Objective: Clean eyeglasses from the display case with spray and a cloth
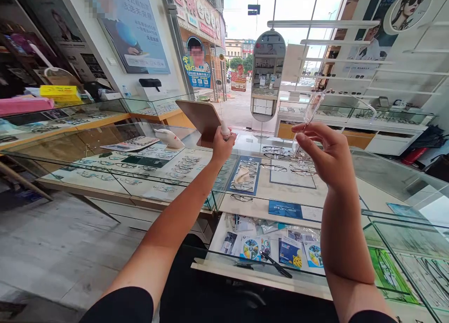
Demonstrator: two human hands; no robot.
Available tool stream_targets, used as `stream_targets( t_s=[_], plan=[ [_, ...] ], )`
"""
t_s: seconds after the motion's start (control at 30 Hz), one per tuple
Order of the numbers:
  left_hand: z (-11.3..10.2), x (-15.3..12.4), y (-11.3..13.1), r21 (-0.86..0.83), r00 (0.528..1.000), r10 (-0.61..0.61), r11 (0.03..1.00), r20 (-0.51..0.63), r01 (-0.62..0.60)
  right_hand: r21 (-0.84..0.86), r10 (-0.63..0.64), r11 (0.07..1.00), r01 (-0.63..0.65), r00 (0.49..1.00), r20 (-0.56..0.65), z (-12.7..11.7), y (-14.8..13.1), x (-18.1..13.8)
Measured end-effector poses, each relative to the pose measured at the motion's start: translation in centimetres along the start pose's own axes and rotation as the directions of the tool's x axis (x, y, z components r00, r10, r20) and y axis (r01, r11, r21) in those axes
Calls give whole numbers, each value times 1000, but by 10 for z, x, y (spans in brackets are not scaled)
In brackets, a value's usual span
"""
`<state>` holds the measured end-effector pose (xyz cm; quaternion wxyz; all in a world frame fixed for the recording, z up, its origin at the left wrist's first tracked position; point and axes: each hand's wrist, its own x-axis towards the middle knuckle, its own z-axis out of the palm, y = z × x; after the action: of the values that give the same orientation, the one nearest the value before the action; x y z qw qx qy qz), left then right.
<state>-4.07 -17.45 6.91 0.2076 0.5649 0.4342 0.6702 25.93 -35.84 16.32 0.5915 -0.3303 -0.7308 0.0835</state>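
My left hand is closed around the white handle of a hand mirror, whose brown back faces me, raised above the glass counter. My right hand pinches a pair of clear-framed glasses, held up at about the same height to the right of the mirror. Both hands hover over the display case, which holds several pairs of glasses on trays.
Glass display cases run left and right. A white object lies on the counter to the left. A shelf below holds brochures and a pen. An oval standing display is by the open shop front.
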Motion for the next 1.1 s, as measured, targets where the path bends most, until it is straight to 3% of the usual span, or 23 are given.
stream_targets(
  t_s=[0.13, 0.3, 0.47, 0.83, 1.1],
  plan=[
    [46, -12, 73, -394, 949, 200, 915, 244, -92, 1, 19, 1000, -19, 999, 30, 3, 2, 1],
    [59, -36, 122, -539, 901, 213, 842, 379, 27, 0, 57, 998, -57, 997, 61, 4, 7, 2],
    [48, -52, 132, -613, 850, 226, 778, 476, 137, 8, 89, 996, -90, 989, 117, 7, 5, 1],
    [30, -53, 147, -544, 721, 118, 741, 683, 394, -18, 98, 995, -96, 977, 188, 23, 8, -1],
    [29, -53, 145, -533, 676, 136, 732, 724, 424, -44, 90, 996, -83, 976, 199, 21, 8, -1]
  ],
)
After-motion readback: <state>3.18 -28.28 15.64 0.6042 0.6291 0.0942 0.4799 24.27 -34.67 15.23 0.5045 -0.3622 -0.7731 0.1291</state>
